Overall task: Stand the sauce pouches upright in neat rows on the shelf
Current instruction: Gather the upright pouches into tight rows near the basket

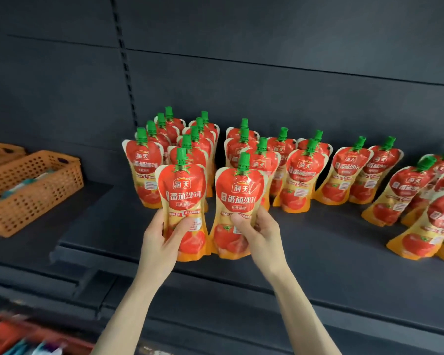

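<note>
The left pouch (182,201) and right pouch (238,198), both red, green-capped and marked "海天" and "番茄沙司", are held upright at the front of a dark grey shelf (330,242). Each is pinched at the waist between a thumb and curled fingers, by the left hand (162,243) and right hand (260,235). Beyond the fingertips, matching pouches (301,175) are ranged in rows before a dark back panel (292,98); well left of the fingers, an orange perforated basket (36,193) is seen, its contents blurred.
</note>
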